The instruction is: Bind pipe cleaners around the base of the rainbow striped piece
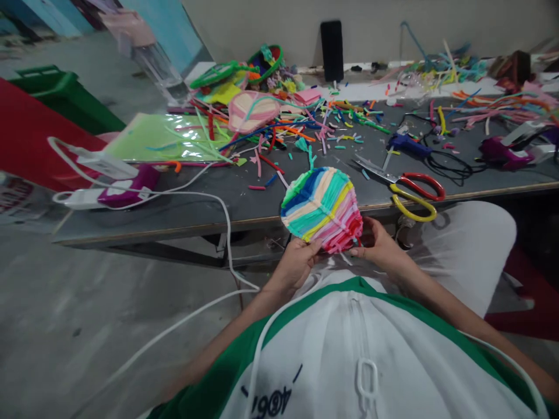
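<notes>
A round, striped piece in blue, green, cream, yellow, pink and red (322, 209) is held at the table's front edge. My left hand (301, 259) grips its lower left rim between thumb and fingers. At its lower right rim, the thumb and fingers of my right hand (376, 243) are closed near the red strips, and whether they pinch a strip is too small to tell. Scissors with red and yellow handles (408, 189) lie to the right, blades apart. A teal fuzzy piece (307, 150) lies just beyond the striped one.
Cut fuzzy stems (349, 113) litter the grey table (196, 218). A blue glue gun (409, 145) is behind the scissors. A purple power strip (131, 186) with white cables sits at left. A black phone (332, 51) leans against the wall; a clear bottle (157, 64) stands back left.
</notes>
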`<state>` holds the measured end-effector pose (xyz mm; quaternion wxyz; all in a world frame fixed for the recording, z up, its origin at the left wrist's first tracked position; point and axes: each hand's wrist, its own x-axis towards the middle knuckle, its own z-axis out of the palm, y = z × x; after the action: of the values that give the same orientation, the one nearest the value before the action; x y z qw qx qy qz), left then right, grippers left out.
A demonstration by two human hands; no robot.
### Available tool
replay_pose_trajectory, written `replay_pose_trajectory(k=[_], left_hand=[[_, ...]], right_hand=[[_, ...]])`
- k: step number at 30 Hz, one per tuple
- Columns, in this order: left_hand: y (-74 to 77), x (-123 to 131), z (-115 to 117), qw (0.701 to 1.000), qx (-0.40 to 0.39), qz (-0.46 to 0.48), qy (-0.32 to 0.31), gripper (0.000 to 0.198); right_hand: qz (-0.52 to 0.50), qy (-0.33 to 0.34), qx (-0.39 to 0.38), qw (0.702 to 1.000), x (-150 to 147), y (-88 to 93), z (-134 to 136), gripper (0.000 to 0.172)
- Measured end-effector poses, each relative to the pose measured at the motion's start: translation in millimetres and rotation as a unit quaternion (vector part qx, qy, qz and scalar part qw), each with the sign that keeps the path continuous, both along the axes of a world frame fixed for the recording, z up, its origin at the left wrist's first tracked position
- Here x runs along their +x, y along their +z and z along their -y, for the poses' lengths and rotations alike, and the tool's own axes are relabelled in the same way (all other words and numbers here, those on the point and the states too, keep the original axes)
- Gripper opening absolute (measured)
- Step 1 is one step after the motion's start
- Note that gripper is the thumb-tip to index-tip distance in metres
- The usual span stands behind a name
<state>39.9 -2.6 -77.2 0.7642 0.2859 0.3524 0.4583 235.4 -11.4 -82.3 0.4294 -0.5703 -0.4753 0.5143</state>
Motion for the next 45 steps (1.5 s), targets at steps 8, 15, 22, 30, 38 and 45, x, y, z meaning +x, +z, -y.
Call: replay_pose_trajectory(k=[8, 15, 22, 30, 38, 45], left_hand=[[-14.4, 0, -8, 1.000, 0.013, 0.000, -0.011, 0.037], [-12.7, -2, -6, 0.999, 0.005, -0.025, -0.028, 0.037], [-9.9, -2, -1, 0.999, -0.002, -0.013, -0.043, 0.036], [-12.8, 0, -3, 0.999, -0.021, 0.002, -0.047, 0.039], [-9.1, 5, 6, 0.997, -0.059, -0.011, -0.051, 0.040], [-1.1, 4, 4, 0.992, -0.099, -0.019, -0.081, 0.030]], right_hand=[[-0.233, 0.114, -0.191, 0.947, -4, -6.0, 3, 0.033], [-0.202, 0.145, -0.159, 0.955, -13, -12.8, -7, 0.031], [-0.194, 0.109, -0.143, 0.964, -18, -15.5, -1, 0.024], [-0.190, 0.093, -0.132, 0.969, -22, -15.7, -3, 0.026], [-0.175, 0.081, -0.091, 0.977, -26, -14.8, 4, 0.030], [-0.174, 0.091, -0.099, 0.975, -20, -21.1, 5, 0.030]])
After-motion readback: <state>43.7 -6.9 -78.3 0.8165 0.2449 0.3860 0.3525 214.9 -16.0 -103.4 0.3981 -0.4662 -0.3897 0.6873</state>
